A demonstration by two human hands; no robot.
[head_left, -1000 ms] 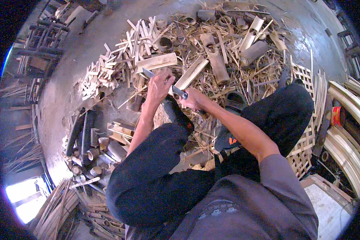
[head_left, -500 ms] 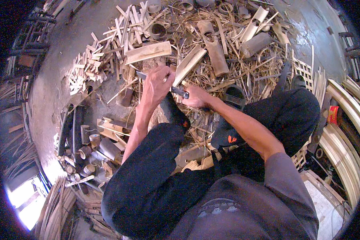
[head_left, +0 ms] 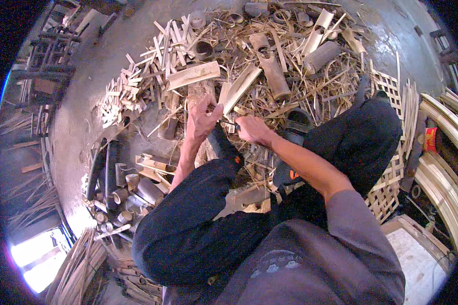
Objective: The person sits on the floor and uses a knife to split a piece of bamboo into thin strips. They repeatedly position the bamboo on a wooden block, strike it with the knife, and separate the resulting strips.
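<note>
My left hand (head_left: 204, 121) is closed, its fingertips at the lower end of a short pale bamboo strip (head_left: 224, 93) that stands up from them. My right hand (head_left: 254, 131), just to the right, wraps round the dark handle of a knife (head_left: 230, 123). Most of the blade is hidden by my left hand. Below the hands a rough wooden log (head_left: 203, 151) lies between my legs. A split bamboo piece (head_left: 194, 75) rests across its far end, and another split length (head_left: 242, 87) slants just beyond my fingers.
Shavings (head_left: 310, 94) and bamboo tubes (head_left: 321, 57) cover the floor ahead. Cut strips (head_left: 124, 96) are heaped at the far left, bamboo offcuts (head_left: 132, 183) at the near left. A woven bamboo panel (head_left: 384, 195) and bundled long slats (head_left: 440, 190) lie on the right.
The knife blade, seen before beyond my left hand, is now mostly hidden. A short bamboo strip now shows at my left fingertips. The whole view has shifted slightly.
</note>
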